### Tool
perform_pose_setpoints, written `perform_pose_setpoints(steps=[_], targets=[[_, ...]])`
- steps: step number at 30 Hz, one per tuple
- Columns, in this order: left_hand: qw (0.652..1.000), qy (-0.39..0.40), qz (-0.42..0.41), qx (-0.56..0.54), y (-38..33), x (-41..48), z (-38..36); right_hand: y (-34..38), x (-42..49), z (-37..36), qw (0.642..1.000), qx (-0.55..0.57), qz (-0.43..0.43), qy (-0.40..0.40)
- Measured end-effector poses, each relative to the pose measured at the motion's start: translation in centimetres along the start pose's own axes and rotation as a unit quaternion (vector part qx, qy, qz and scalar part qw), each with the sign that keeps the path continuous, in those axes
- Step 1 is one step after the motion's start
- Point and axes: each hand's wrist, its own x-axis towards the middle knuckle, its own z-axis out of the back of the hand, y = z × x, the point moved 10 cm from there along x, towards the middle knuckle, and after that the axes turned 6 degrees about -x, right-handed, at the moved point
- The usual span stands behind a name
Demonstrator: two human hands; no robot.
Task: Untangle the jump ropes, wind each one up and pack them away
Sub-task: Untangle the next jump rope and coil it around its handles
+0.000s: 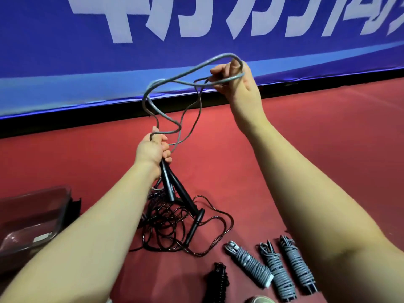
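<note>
Both bare arms reach forward over a red floor [306,138]. The left hand [153,149], low and central, is curled tight round two black plastic jump-rope handles [167,182], which point down toward the viewer, and round a strand of thin grey plastic jump rope [193,68]. The right hand [237,80], raised higher and farther right, pinches a wide loop of that grey rope - the cord sags and twists between the hands. Below them a loose tangle of black rope [175,228] lies on the floor. Near right, three wound grey rope bundles [276,270] lie side by side, with a wound black bundle [218,278] just to their left. A clear plastic box [32,221] sits near left. Behind, a blue banner [65,62] carries large white lettering - cut off at the top, unreadable.
</note>
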Motion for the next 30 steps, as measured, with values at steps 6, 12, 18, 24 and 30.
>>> perform_pose_setpoints(steps=[6, 12, 18, 24, 30], targets=[[0.999, -0.002, 0.03, 0.02, 0.3, -0.8, 0.5, -5.3, 0.2, 0.6, 0.993, -0.082, -0.081, -0.007], [0.993, 0.031, 0.088, 0.068, 1.4, -1.3, 0.4, -14.9, -3.6, 7.6, 0.782, -0.511, -0.346, 0.081], [0.945, 0.132, 0.083, 0.288, 2.4, -2.0, -1.2, -10.8, -2.4, 3.5, 0.951, -0.238, -0.184, 0.072], [0.872, 0.169, -0.002, 0.459, 1.0, -3.3, -2.4, -11.7, -7.5, -5.1, 0.867, -0.281, -0.182, 0.37], [0.806, 0.146, -0.075, 0.568, -0.7, -2.8, -1.5, -13.7, -12.6, -7.6, 0.825, -0.077, -0.338, 0.446]])
